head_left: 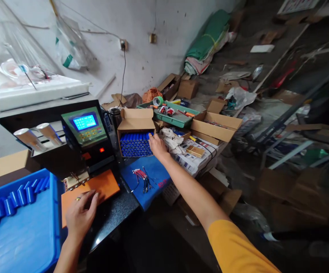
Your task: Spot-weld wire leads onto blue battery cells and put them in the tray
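Note:
My right hand (157,146) reaches to the right edge of an open cardboard box (137,123). Its fingers close at the top right of the stacked blue battery cells (134,145), apparently on one cell. On the orange board (104,184) rests my left hand (82,210), fingers loosely bent and thumb apart, with nothing seen in it. The machine's soldering or welding pins (75,177) stand just beyond that hand. A bunch of red and black wire leads (144,178) lies on the blue mat (155,170) between my hands.
A blue tray (55,223) with wrapped battery packs (19,195) stands at left. Behind the board is a machine with a lit screen (85,121). Beyond the box sit a green tray (178,120), another carton (224,125) and a white cloth (170,140).

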`<move>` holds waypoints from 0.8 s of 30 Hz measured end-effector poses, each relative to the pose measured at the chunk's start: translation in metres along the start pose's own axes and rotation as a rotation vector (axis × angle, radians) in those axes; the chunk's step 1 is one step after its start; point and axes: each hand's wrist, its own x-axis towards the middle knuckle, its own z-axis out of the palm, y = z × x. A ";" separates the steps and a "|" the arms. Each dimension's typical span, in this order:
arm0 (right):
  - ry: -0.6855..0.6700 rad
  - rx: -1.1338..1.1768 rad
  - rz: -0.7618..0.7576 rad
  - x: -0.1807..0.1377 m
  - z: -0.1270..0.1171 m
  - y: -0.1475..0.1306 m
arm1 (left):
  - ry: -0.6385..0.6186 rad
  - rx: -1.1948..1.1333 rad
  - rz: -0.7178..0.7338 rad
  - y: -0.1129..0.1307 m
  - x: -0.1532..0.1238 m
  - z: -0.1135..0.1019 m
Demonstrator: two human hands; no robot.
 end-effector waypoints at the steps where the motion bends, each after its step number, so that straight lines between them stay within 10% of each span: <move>1: -0.036 -0.026 0.012 0.003 -0.002 -0.004 | 0.001 0.002 0.004 0.000 0.000 0.000; 16: -0.055 0.111 0.050 -0.030 -0.003 -0.011 | -0.033 -0.026 -0.061 0.008 0.004 -0.008; 24: -0.513 0.132 0.161 -0.058 0.039 -0.024 | -0.064 -0.023 -0.109 0.006 0.004 -0.006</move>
